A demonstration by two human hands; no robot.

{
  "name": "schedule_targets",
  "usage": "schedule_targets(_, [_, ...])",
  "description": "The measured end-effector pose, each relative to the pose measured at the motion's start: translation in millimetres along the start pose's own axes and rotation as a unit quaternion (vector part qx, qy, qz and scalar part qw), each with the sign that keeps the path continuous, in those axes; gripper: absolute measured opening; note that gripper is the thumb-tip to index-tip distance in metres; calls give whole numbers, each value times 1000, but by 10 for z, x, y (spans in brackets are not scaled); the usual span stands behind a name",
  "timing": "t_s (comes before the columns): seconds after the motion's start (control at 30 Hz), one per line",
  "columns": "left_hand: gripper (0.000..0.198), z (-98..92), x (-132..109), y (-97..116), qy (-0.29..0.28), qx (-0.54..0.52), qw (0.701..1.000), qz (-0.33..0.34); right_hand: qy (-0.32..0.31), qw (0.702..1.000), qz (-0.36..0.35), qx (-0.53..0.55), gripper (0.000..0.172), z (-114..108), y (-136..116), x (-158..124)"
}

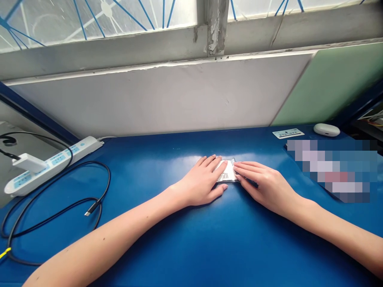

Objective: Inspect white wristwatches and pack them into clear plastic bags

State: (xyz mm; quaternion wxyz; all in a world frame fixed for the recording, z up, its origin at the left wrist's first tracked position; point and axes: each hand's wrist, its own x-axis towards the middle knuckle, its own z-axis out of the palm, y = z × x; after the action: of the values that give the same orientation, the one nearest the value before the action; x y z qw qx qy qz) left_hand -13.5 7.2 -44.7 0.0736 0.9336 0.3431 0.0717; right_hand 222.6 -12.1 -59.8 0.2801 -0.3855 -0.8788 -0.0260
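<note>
A small flat packet with a white face, some dark print and a shiny clear edge lies on the blue table. My left hand rests flat over its left part, fingers stretched out and slightly apart, hiding that side. At the packet's right edge is my right hand, its fingers held together and the thumb below them, closed on that edge. The contents of the packet cannot be made out.
On the left, a white power strip holds a white charger, and a black cable loops over the table. A printed card and a white earbud case sit at the back right, behind a pixelated item.
</note>
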Motion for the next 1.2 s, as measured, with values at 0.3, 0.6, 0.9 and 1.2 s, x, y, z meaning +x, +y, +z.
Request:
schedule_targets(0.3, [62, 8, -1, -11, 6, -8, 1000, -2, 8, 1000, 12, 13, 27, 43, 49, 6])
schedule_targets(0.6, [65, 15, -12, -17, -2, -7, 1000, -4, 17, 992, 61, 106, 26, 66, 46, 18])
schedule_targets(0.9, [64, 18, -7, -11, 5, -18, 1000, -6, -3, 994, 36, 103, 27, 59, 58, 36])
schedule_targets(1.2, [63, 31, -6, -16, 10, -17, 1000, -5, -41, 994, -12, 99, 31, 1, 89, 62])
